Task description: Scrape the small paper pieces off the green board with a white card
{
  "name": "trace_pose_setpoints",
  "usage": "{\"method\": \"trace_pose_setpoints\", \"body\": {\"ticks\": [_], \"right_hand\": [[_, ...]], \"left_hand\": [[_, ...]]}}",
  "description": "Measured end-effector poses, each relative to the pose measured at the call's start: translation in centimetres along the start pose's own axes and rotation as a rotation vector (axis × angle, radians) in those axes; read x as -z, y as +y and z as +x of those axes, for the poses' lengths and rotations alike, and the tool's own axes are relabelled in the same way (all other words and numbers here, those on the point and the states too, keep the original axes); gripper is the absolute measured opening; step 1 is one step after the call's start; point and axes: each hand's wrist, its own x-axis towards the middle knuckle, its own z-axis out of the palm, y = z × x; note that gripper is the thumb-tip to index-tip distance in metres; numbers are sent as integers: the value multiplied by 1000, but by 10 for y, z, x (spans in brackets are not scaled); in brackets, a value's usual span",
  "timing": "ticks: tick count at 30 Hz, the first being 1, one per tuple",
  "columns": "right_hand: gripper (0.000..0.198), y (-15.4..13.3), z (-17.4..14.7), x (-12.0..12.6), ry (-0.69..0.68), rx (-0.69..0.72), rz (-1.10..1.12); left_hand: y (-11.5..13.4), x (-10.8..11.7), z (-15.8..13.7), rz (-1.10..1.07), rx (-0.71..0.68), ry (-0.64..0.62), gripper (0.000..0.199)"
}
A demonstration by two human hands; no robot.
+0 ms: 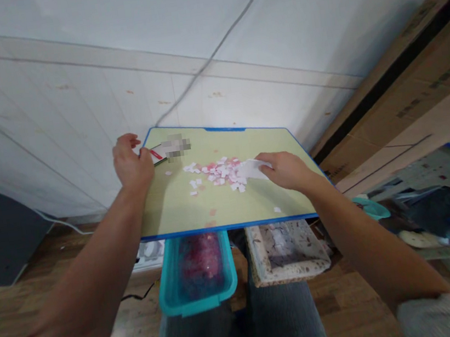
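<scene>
Folding-type board (254, 203), pale yellow-green with blue edging, set close against a white wall (76, 105); a grey cord (231, 26) runs slantwise down the wall to behind the board's far left corner. Mid-board, a loose heap of small white and pink paper-like pieces (223, 171), a few strays lying apart toward the near edge. Right hand (285, 169) has a larger white piece (251, 169) pinched between thumb and fingers, its left end meeting the heap's right side. Left hand (133, 161) at the board's left edge, fingers curled, thumb by the near end of a flat whitish item (160, 152) with dark edges; cannot tell whether it grips the item or only rests there. Lettering: the item carries a red mark, too small to read, and its far end is pixelated over. Cardboard boxes (417, 88) on the right bear dark printing, blurred past reading. Below the near edge, side by side over the person's jeans (286, 315): a teal tub (201, 304) with reddish contents, and a pale, dark-speckled box (292, 273), open-topped. Wood-patterned floor (71, 260) beneath; dark panel (2, 236) at far left.
</scene>
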Motion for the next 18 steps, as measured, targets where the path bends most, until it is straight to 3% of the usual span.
{"method": "trace_pose_setpoints", "body": {"ticks": [7,13,18], "right_hand": [[37,16,-43,-4,-30,159,87],[38,22,-85,3,11,9,-21],[38,16,-98,-1,2,37,11]], "left_hand": [[-4,-2,3,38,-29,37,44],[-6,-4,3,0,-58,20,43],[-4,-4,4,20,-44,26,45]]}}
